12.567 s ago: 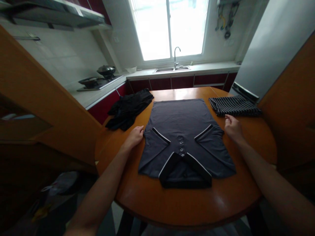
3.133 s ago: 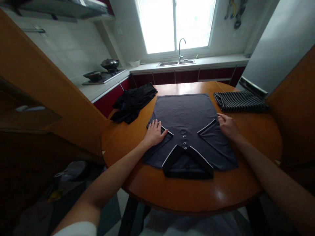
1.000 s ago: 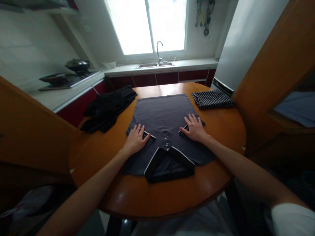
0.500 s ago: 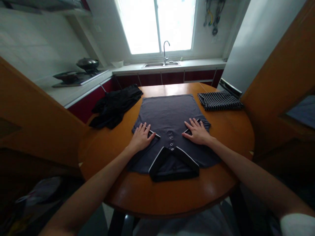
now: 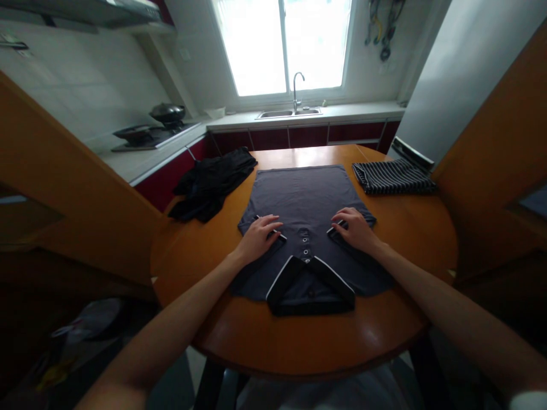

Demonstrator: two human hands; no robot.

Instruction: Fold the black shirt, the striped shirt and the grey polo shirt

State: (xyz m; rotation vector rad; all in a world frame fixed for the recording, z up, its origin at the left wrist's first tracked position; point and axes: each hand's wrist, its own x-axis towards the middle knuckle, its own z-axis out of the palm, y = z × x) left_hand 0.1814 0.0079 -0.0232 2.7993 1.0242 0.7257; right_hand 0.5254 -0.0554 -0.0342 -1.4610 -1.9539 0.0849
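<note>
A dark grey polo shirt lies spread face up on the round wooden table, its black, white-edged collar toward me and its hem toward the window. Both sleeves are folded inward over the front, with several pale buttons between them. At the left sleeve's white-trimmed cuff, my left hand rests with fingers bent and a little apart. My right hand is over the right cuff, its fingers curved and the thumb apart from them. Neither hand visibly pinches cloth.
The round table carries black clothing at the left and a folded striped garment at the right. Behind it are a sink, a faucet, and a stove with a lidded wok. A pale fridge-like panel stands at right.
Both hands have gone from lying flat with spread fingers to curved fingers, raised slightly at the cuffs. The camera view has turned a little to the left. The shirt looks the same.
</note>
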